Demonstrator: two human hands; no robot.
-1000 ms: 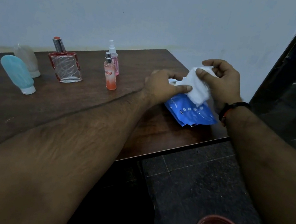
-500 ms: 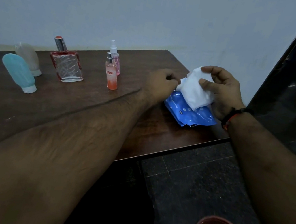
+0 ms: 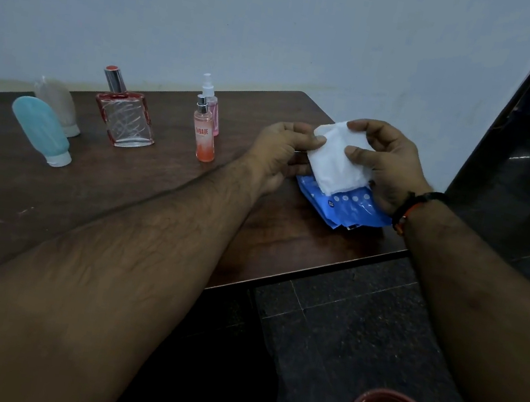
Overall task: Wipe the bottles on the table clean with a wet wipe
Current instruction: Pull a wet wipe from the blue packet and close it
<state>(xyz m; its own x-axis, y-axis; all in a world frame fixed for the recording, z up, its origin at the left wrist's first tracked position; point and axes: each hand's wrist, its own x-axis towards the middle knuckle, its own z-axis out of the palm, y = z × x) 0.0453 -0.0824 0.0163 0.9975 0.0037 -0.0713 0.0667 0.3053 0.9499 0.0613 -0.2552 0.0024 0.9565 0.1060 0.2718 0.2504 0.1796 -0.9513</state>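
We pinch the white wet wipe [image 3: 336,163] between left hand [image 3: 280,155] and right hand [image 3: 386,164], right of centre. The bottles stand leftward; the orange spray bottle [image 3: 203,138], upright, is nearest our left hand.

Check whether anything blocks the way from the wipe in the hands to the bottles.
Nothing visible does. Both hands, left and right, hold the wipe over the blue pack. Bare table lies between it and the nearest bottle, the orange spray; the pink spray stands right behind that one.
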